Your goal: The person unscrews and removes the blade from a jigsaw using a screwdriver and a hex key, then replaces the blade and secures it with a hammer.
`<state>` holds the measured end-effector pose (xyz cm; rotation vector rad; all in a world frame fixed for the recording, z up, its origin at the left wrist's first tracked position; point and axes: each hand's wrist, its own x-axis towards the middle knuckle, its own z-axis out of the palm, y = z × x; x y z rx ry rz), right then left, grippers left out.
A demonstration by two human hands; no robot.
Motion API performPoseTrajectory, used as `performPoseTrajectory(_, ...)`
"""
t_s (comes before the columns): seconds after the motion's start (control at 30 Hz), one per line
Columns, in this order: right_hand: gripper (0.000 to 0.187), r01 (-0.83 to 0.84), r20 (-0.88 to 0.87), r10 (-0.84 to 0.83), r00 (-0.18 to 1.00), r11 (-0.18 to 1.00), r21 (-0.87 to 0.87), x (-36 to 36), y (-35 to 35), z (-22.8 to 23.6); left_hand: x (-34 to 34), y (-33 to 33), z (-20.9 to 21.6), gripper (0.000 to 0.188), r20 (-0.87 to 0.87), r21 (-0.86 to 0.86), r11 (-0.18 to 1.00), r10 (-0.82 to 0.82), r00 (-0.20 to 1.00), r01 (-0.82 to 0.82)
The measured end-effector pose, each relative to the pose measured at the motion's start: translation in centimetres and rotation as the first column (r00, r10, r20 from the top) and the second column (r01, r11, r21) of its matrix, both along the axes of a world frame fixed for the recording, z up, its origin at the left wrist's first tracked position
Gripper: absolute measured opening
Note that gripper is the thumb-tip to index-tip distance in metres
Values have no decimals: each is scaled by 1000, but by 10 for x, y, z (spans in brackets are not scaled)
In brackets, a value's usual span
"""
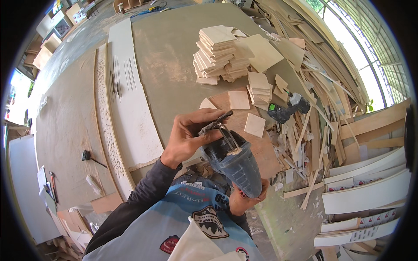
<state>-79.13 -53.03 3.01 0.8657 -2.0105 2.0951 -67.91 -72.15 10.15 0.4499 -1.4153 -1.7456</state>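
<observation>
A blue-grey ribbed plastic tool [241,172] partly hides the bare right grip [241,204]; the lower edge crops the light-blue shirt [143,226].

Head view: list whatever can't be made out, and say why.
All in the head view:
- Right hand: most fingers are hidden behind the grey tool.
- Dark part at the tool's open end: its full shape is covered by the left hand.
- Black object at far right: cut off by the dark rim.
</observation>
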Motion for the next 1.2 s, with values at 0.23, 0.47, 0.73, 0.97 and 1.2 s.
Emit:
performPoseTrajectory(0.23,54,192,-297,-139,945,969,158,-3,9,5,-1,1,-3,51,-76,-14,998,-62,995,61)
performPoseTrajectory(0.47,52,170,-317,-80,945,949,266,-6,29,-2,2,7,-5,57,-92,-59,993,-107,990,102)
performPoseTrajectory(0.73,51,21,-26,-19,999,995,93,-7,35,10,8,-1,-43,97,101,-143,963,-217,971,230)
performPoseTrajectory(0.97,52,-72,106,69,992,997,23,6,53,28,-13,29,-81,96,-69,174,971,-153,986,163)
performPoseTrajectory(1.2,78,-688,-114,697,708,717,110,-36,80,46,-52,28,-134,115,-620,64,893,-314,719,446)
